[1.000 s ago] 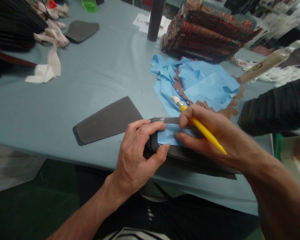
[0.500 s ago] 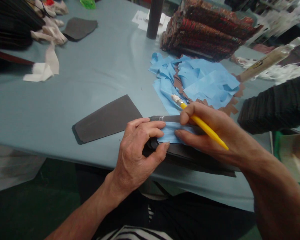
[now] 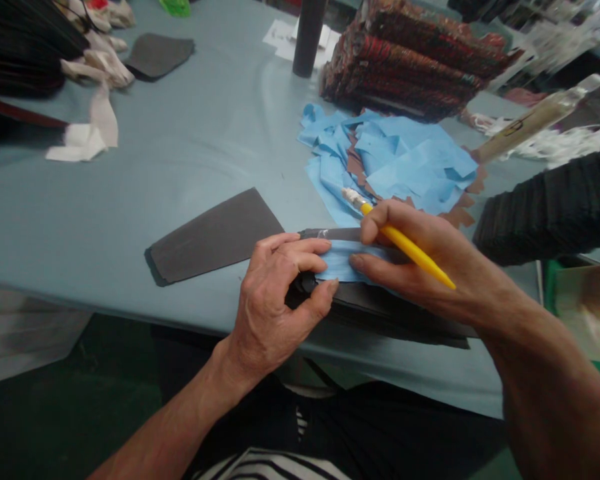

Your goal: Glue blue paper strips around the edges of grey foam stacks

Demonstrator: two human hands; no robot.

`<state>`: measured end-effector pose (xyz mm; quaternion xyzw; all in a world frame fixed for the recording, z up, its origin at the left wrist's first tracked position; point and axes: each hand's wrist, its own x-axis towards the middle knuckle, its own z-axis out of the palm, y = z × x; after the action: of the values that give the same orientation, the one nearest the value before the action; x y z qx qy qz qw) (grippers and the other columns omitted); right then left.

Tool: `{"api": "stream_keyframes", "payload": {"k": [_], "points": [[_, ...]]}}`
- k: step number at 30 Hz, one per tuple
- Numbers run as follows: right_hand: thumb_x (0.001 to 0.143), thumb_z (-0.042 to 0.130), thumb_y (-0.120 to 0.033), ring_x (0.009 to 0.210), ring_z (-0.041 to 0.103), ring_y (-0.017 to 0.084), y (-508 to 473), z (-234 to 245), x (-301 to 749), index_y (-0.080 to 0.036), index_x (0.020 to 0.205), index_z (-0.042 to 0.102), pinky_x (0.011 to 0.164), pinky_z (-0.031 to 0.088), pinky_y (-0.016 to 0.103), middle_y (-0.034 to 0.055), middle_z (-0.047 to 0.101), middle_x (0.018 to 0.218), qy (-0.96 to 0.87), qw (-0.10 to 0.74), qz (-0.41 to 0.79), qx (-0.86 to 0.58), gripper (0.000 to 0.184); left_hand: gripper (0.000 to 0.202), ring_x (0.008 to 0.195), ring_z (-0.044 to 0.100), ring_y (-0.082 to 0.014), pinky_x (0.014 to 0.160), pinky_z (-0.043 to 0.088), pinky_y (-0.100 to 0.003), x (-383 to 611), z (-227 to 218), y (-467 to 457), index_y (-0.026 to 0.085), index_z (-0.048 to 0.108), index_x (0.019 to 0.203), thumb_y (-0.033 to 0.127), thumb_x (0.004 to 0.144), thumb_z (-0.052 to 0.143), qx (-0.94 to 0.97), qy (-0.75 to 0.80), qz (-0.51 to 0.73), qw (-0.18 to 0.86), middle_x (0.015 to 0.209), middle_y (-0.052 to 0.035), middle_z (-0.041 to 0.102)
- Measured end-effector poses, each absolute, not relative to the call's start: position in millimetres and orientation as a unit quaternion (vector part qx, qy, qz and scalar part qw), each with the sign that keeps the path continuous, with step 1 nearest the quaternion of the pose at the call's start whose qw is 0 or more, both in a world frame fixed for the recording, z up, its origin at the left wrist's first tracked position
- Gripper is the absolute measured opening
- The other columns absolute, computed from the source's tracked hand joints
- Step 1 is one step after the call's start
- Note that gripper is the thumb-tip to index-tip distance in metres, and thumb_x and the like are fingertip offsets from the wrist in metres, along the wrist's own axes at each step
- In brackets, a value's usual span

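Grey-blue table [image 3: 180, 153]: dark panel [image 3: 215, 233], blue scraps [image 3: 415, 157], reddish bundle [image 3: 405, 73].

Has a flat dark-grey tapered panel [image 3: 215, 237] on the blue-grey worktop [image 3: 180, 153], left of a pale-blue strip [image 3: 341, 261]; has a heap of thin blue sheets [image 3: 415, 160] behind that, a mottled red-brown bundle [image 3: 400, 67] farther back, a black layered stack [image 3: 550, 203] rightward.

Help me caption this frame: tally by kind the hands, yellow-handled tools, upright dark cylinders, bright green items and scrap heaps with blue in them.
Hands: 2 (left hand, right hand)
Yellow-handled tool: 1
Upright dark cylinder: 1
Bright green item: 1
Blue and brown scrap heap: 1
Total: 6
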<state>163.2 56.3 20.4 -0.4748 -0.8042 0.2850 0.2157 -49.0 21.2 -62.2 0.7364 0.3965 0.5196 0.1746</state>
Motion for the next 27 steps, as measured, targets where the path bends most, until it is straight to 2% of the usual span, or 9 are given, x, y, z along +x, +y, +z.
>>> {"api": "stream_keyframes", "payload": {"k": [19,27], "points": [[0.090,0.069,-0.023,0.065,0.045,0.013,56.4,20.5,160.8,-0.023,0.093,0.058,0.062,0.037,0.031,-0.0052,0.053,0.078,-0.796,0.232,0.301,-0.471,0.012,0.017,0.119,0.069,-0.0224,0.112,0.055,-0.047,-48.4,-64.3,20.2,0.026,0.058,0.111,0.023,0.100,0.071,0.729,0.401,0.524,0.183,0.122,-0.0048,0.080],[0.090,0.070,-0.021,0.065,0.044,0.012,57.2,18.9,161.1,-0.023,0.092,0.059,0.063,0.037,0.030,-0.0054,0.052,0.078,-0.799,0.238,0.289,-0.470,0.012,0.013,0.116,0.073,-0.0226,0.110,0.056,-0.047,-48.1,-65.7,22.0,0.026,0.059,0.109,0.023,0.101,0.070,0.735,0.388,0.531,0.166,0.120,-0.0044,0.081]]}}
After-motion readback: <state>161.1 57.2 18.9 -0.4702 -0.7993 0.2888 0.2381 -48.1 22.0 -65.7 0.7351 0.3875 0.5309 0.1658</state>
